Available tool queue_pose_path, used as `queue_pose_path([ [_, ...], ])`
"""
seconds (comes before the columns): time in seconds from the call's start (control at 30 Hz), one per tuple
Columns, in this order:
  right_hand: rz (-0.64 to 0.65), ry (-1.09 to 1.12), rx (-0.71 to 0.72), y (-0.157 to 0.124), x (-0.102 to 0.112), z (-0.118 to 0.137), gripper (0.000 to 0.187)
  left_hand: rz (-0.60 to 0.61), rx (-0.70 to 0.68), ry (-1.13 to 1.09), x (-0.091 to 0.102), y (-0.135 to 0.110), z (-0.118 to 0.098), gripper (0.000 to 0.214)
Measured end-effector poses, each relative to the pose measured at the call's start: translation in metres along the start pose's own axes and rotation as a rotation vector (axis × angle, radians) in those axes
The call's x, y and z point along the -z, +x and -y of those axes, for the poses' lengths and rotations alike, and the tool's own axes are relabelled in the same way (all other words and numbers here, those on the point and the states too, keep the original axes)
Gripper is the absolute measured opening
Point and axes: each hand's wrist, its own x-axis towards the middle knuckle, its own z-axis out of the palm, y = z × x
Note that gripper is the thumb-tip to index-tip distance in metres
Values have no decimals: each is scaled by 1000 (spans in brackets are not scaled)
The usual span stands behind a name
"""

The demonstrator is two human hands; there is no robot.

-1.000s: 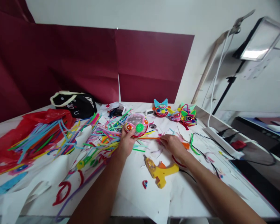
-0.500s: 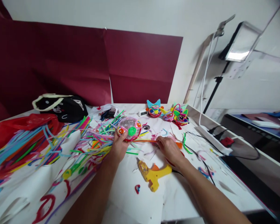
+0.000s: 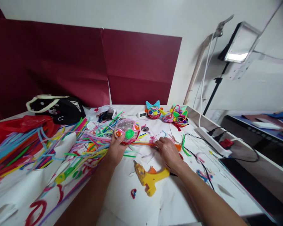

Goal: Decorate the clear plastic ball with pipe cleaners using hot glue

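Note:
My left hand grips a clear round dome from below; the dome carries a green disc, orange spots and pink trim. My right hand lies to its right on the white table cover, fingers closed on the end of a thin orange strip that runs to the dome. A yellow glue gun lies just in front of both hands, its black cord trailing right.
A heap of coloured strips spreads left, with a red plastic bag and a black bag. Three finished colourful masks stand at the back. A power strip with cables lies right, below a lamp.
The view has swung to the right, so everything sits further left in frame. Both hands keep their hold and stay by the dome and strip.

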Motion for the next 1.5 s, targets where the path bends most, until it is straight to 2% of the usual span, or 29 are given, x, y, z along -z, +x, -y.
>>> queue_pose_path([
  [0.43,7,-44,-77,0,8,-2,28,-5,25,20,-8,-5,-2,53],
  [0.77,71,-10,-24,1,6,0,28,-24,16,-30,-3,0,-5,56],
  [1.1,127,10,-12,-1,9,3,29,-105,1,-42,-2,4,-8,56],
  [1.5,137,37,4,-2,7,4,28,-65,-20,-57,-1,3,-9,54],
])
